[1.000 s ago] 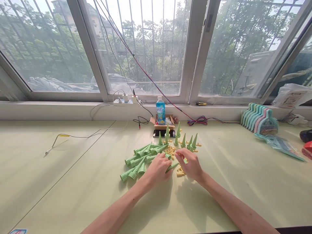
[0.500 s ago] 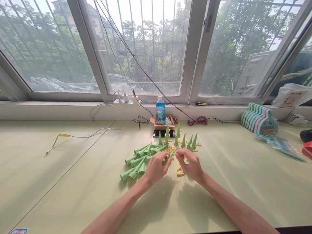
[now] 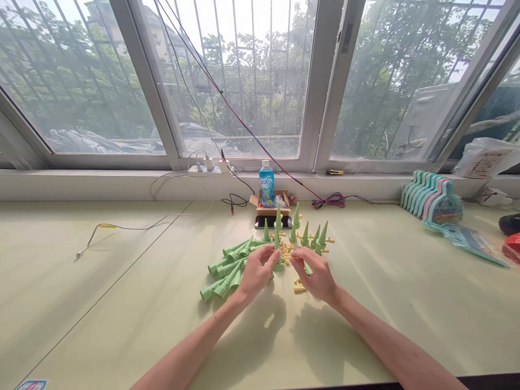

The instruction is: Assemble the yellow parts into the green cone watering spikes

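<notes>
My left hand [image 3: 258, 272] pinches a green cone [image 3: 278, 259], which now points upward with its wide cap at the bottom. Just to the right, my right hand [image 3: 316, 272] has its thumb and fingers together around a small yellow piece [image 3: 294, 257], partly hidden by the fingertips. Several green cones [image 3: 227, 268] lie in a pile left of my left hand. Behind both hands, several green cones [image 3: 322, 236] stand upright with yellow pieces sticking out sideways. Loose yellow pieces [image 3: 299, 287] lie between and below the hands.
A blue bottle [image 3: 267, 185] stands at a small cardboard box [image 3: 262, 211], with a phone [image 3: 260, 222] in front. Cables [image 3: 329, 201] lie along the back. At right are pastel scoop-shaped tools [image 3: 444, 206] and a loose one [image 3: 467, 244]. A thin cable [image 3: 134, 228] crosses the left side.
The green cone in my left hand has turned from slanted to upright. My left hand has rotated with it, and my right hand has shifted slightly, its fingertips near the cone.
</notes>
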A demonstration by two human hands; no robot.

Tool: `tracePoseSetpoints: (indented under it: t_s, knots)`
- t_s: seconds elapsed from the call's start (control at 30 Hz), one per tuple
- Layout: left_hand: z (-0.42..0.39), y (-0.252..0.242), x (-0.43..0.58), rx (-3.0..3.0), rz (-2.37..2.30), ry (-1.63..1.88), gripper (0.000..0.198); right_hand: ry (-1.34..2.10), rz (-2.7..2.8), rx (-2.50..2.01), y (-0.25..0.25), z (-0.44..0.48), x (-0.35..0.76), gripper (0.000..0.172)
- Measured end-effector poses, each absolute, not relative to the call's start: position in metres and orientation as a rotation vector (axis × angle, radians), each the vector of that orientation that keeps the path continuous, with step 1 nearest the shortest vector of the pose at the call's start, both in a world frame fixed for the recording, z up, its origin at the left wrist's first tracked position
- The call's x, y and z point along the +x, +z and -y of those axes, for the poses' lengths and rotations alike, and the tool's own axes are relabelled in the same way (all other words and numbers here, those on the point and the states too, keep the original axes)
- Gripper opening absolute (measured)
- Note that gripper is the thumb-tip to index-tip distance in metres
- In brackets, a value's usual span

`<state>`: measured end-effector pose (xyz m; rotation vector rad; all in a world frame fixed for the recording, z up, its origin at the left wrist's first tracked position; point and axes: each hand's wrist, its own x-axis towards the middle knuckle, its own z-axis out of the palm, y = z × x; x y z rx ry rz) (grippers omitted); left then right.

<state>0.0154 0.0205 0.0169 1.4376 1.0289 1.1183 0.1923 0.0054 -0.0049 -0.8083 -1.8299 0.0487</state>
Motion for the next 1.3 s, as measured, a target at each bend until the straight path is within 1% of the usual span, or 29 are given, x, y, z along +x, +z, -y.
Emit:
tracePoseSetpoints:
  t_s: [0.1, 0.3, 0.63, 1.03, 1.3]
  knots:
    - [-0.02, 0.0189, 0.0164, 1.327, -1.009, 1.097, 0.045, 0.064, 1.838, -0.807, -0.0047, -0.0054, 0.1925, 0.013]
    - [-0.0214, 0.0174, 0.0161, 1.288, -0.932, 1.103, 0.04, 0.102, 1.855, -0.79, -0.0042, -0.0054, 0.1931, 0.013]
    - [-0.0209, 0.0133, 0.0153, 1.385, -0.864, 1.094, 0.034, 0.11, 1.942, -0.76, -0.0116, -0.0065, 0.1918, 0.013]
    - [-0.0189, 0.0143, 0.0155, 1.444, -0.915, 1.075, 0.035, 0.108, 1.961, -0.796, -0.0116, -0.0079, 0.1905, 0.014]
    - [-0.0194, 0.0121, 0.0143, 1.531, -0.931, 1.132, 0.034, 0.11, 1.997, -0.828, -0.0109, -0.008, 0.1906, 0.016]
